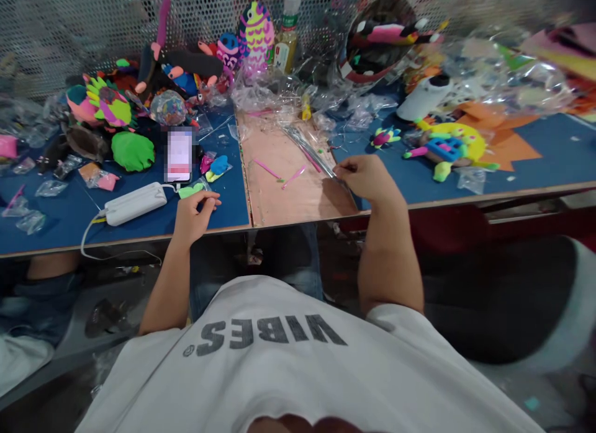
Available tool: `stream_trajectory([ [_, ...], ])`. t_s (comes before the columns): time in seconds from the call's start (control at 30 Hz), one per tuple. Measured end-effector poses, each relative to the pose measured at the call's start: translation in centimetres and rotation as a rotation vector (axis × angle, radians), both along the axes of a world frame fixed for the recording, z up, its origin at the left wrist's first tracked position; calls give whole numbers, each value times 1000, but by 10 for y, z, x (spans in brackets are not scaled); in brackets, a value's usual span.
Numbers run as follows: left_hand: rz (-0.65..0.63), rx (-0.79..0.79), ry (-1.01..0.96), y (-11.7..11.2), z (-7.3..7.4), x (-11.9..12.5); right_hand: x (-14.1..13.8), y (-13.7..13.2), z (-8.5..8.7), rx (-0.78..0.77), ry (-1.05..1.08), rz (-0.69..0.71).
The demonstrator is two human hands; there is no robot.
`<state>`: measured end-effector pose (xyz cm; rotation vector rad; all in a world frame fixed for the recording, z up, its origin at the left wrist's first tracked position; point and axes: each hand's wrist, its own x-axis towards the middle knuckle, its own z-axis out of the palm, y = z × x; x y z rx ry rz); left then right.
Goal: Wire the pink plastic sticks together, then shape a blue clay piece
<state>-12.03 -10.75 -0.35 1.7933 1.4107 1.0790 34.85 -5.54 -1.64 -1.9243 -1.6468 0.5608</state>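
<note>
My left hand (194, 217) rests at the table's front edge, thumb and fingers curled together. Anything between the fingertips is too small to make out. Just behind it lies a pale green piece of clay (190, 190) in clear wrap. On the right, my right hand (364, 177) bends down with its fingertips pinched at the near end of a long silvery plastic strip (311, 149). Two thin pink sticks, one a pink stick (267, 169) and the other a shorter pink stick (294, 176), lie on the bare wooden board (274, 206) between my hands.
A phone (179, 155) is cabled to a white power bank (136, 203) on the left. Clay figures, including a green clay lump (133, 151) and a yellow clay figure (459, 144), stand among crumpled wrappers. Behind are a glue bottle (287, 36) and a perforated metal screen (195, 17).
</note>
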Motion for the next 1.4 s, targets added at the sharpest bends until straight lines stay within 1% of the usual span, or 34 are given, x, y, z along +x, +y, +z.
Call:
stream_trajectory([
  [0.1,2,21,11,1,-2,0,-4,5,-2,23,-132,-86],
  [0.2,0,39,9,2,-6,-1,-9,8,-1,29,-265,-105],
  [0.27,-1,44,3,3,-7,-2,-10,6,3,34,-297,-102],
  [0.33,2,43,-9,2,-8,-3,-11,0,9,54,-270,-102],
  [0.4,5,33,-33,1,-7,-1,-15,-10,17,91,-173,-91],
  [0.47,-9,10,-82,2,-4,7,-27,-21,24,135,-16,-44],
  [0.53,-61,-35,-166,7,1,22,-48,-34,28,175,177,46],
  [0.6,-156,-120,-284,17,8,42,-76,-45,28,173,385,164],
  [0.63,-177,-160,-347,23,12,53,-91,-50,28,155,469,223],
  [0.67,-188,-192,-395,30,17,64,-106,-55,27,144,518,273],
  [0.73,-188,-203,-479,46,27,82,-130,-60,24,147,591,342],
  [0.83,-177,-176,-545,67,41,97,-150,-60,21,138,616,376],
  [0.9,-170,-181,-542,79,47,98,-149,-54,20,130,578,365],
  [0.93,-165,-190,-542,85,48,97,-144,-49,19,138,553,359],
  [1.03,-124,-203,-578,105,47,90,-113,-29,21,232,422,293],
  [1.07,-98,-205,-594,111,45,87,-98,-21,22,273,325,228],
  [1.1,-69,-212,-610,117,43,84,-83,-13,23,296,179,145],
  [1.13,-40,-230,-627,122,42,81,-68,-5,24,280,12,85],
  [1.2,5,-297,-678,128,39,77,-42,9,25,154,-294,53],
  [1.23,22,-337,-714,130,38,76,-34,15,25,124,-342,41],
  [1.3,39,-407,-789,130,39,74,-28,22,27,107,-401,40],
  [1.37,21,-451,-845,128,42,72,-37,27,31,150,-401,78],
  [1.4,-2,-465,-868,126,45,71,-47,29,33,188,-388,132],
])
